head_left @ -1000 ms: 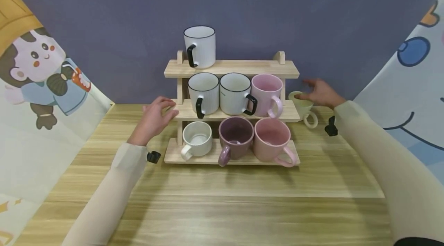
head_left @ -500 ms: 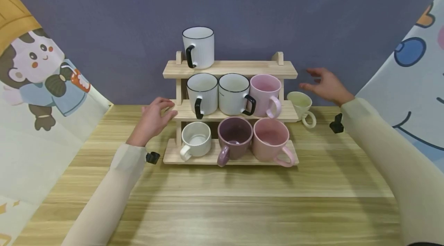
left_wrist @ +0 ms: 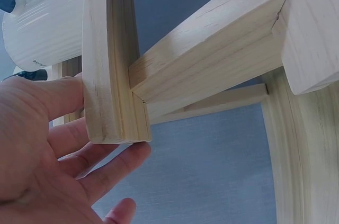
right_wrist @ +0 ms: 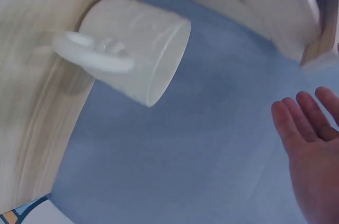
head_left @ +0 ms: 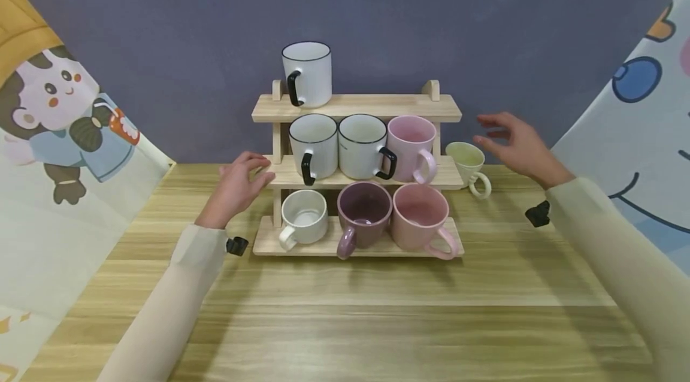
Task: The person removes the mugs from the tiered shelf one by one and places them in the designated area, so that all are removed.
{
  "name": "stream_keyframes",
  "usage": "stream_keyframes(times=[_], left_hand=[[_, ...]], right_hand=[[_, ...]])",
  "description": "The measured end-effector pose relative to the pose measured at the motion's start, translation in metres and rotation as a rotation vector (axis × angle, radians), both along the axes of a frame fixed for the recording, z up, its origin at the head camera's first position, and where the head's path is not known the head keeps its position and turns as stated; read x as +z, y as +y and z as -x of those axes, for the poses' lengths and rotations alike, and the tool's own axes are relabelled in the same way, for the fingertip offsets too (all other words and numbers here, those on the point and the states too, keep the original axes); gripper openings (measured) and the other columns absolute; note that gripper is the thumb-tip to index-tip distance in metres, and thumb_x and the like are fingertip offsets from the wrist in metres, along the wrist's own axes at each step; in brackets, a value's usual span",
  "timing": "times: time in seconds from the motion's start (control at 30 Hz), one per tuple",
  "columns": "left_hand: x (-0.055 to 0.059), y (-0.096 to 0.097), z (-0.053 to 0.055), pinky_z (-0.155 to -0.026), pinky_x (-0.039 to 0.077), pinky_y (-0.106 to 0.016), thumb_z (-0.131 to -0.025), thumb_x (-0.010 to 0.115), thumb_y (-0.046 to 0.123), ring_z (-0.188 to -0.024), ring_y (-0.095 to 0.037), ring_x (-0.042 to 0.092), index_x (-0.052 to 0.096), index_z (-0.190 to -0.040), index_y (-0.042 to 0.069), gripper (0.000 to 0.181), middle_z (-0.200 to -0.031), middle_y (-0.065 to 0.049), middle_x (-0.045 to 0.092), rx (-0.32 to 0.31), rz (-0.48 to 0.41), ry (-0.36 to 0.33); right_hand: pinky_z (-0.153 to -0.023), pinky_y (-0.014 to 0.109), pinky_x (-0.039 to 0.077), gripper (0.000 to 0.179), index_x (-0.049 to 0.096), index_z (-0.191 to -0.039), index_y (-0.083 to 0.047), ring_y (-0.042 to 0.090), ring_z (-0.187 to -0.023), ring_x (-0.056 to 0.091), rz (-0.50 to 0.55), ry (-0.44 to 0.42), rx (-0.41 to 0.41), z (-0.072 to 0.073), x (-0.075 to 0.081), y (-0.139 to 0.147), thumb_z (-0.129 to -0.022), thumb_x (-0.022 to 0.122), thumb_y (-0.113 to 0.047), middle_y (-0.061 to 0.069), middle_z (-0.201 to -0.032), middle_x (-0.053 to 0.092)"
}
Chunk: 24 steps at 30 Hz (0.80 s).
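A three-tier wooden display rack [head_left: 388,105] carries several mugs. My left hand [head_left: 233,189] holds the left end of its middle shelf; in the left wrist view the thumb and fingers lie around the shelf end [left_wrist: 98,91]. My right hand [head_left: 520,148] hovers, holding nothing, to the right of the rack, its fingers loosely bent. Just left of and below it, a pale green cup [head_left: 465,155] with a ring handle stands on the table behind the rack's right side. In the right wrist view the cup [right_wrist: 127,44] is apart from the fingers [right_wrist: 286,123].
On top stands a white black-handled mug [head_left: 315,73]. The middle shelf has two similar mugs [head_left: 318,145] and a light pink one [head_left: 409,151]. Below are a small white cup [head_left: 307,220], a purple mug [head_left: 363,217] and a pink mug [head_left: 417,220]. A grey-blue backdrop [head_left: 377,11] hangs behind.
My right hand has lifted away from the green cup and drawn back to the right, uncovering it. The left hand stays at the shelf end.
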<state>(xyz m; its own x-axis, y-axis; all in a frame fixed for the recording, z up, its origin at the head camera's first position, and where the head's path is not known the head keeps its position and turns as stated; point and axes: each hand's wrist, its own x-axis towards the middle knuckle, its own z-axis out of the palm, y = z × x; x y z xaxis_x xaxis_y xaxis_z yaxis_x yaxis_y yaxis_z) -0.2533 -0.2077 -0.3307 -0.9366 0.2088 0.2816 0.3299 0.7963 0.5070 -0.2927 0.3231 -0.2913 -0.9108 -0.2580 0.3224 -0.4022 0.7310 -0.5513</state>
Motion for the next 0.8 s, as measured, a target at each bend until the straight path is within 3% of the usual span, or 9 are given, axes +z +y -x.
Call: stream_keyframes(times=[0.27,0.57,0.8], left_hand=[[0.001,0.001,0.0,-0.099,0.016,-0.059,-0.094,0.059,0.025,-0.119,-0.037,0.044,0.057,-0.124,-0.004,0.042,-0.129,-0.017,0.049,-0.003,0.009,0.012],[-0.002,0.0,0.003,-0.098,0.018,-0.06,-0.094,0.059,0.026,-0.118,-0.037,0.045,0.057,-0.123,-0.004,0.041,-0.128,-0.017,0.049,-0.006,0.01,0.021],[-0.001,-0.001,0.002,-0.098,0.016,-0.06,-0.095,0.058,0.025,-0.12,-0.037,0.044,0.057,-0.124,-0.004,0.041,-0.129,-0.018,0.049,-0.012,0.011,0.015]], right_hand=[[-0.093,0.054,0.038,0.04,0.059,-0.125,-0.006,0.033,-0.114,0.049,-0.085,0.161,0.152,-0.018,-0.014,-0.019,-0.088,0.068,-0.022,0.009,-0.126,0.052],[-0.093,0.051,0.039,0.035,0.064,-0.118,-0.004,0.031,-0.117,0.049,-0.143,0.162,0.262,-0.019,-0.032,-0.035,-0.086,0.071,-0.016,0.008,-0.125,0.055],[-0.095,0.051,0.037,0.032,0.065,-0.116,-0.005,0.031,-0.117,0.049,-0.144,0.11,0.25,-0.016,-0.04,-0.038,-0.088,0.069,-0.018,0.009,-0.123,0.057]])
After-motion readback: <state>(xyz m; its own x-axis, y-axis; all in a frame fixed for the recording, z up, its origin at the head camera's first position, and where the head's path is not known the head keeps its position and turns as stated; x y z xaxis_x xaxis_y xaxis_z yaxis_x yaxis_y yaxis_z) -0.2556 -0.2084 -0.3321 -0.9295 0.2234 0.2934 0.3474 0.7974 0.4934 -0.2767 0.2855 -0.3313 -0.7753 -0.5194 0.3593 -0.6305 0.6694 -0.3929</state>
